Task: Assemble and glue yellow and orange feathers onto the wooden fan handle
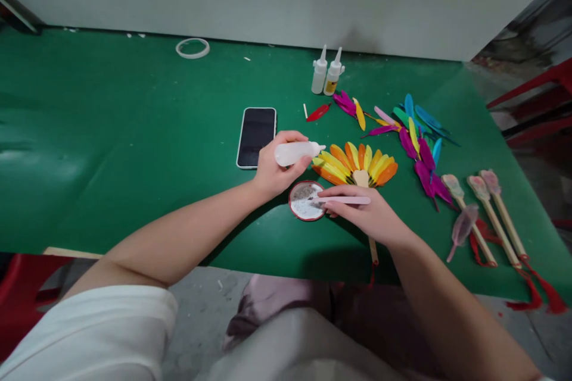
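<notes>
Gripping a glue bottle [297, 152], left hand [273, 171] is wrapped around it; right hand [367, 214] pinches a pink feather [346, 200] whose tip reaches over the red-rimmed dish [305, 200].

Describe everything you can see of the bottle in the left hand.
The bottle is small, of translucent white plastic, with a tapered nozzle and no cap. It lies almost level, nozzle pointing right, tip close over the left edge of the fan; contact cannot be told. The left hand wraps its rear half. It is held off the table, just beyond the dish.
</notes>
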The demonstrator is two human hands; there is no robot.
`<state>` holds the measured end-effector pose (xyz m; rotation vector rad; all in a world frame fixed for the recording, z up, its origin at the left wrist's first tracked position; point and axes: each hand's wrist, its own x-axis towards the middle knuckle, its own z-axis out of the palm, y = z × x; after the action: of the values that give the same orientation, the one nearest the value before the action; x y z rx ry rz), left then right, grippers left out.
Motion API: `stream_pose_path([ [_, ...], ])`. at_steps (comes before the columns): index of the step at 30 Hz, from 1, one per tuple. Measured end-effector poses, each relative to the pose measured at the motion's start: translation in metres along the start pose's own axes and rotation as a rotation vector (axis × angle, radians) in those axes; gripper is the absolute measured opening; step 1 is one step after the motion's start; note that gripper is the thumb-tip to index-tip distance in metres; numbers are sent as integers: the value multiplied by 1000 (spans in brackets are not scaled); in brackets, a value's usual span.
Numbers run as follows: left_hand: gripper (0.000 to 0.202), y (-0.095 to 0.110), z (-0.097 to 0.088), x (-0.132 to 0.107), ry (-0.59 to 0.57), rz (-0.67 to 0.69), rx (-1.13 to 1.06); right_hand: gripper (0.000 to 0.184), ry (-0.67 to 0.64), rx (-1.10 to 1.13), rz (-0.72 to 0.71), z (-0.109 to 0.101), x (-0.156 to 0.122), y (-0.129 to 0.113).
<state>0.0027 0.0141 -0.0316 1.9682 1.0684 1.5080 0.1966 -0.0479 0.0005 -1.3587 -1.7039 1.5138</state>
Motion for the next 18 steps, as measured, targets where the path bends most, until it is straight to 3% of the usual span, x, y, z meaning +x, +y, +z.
stream_pose_path([
  [6,33,-1,-1,-1,-47,-57,4,11,72,14,-33,11,-2,5],
  [12,31,3,-2,1,-51,-54,27,11,-42,20,-21,15,-4,5],
  [18,30,4,-1,2,-30,-108,2,12,-25,21,-17,13,-3,2],
])
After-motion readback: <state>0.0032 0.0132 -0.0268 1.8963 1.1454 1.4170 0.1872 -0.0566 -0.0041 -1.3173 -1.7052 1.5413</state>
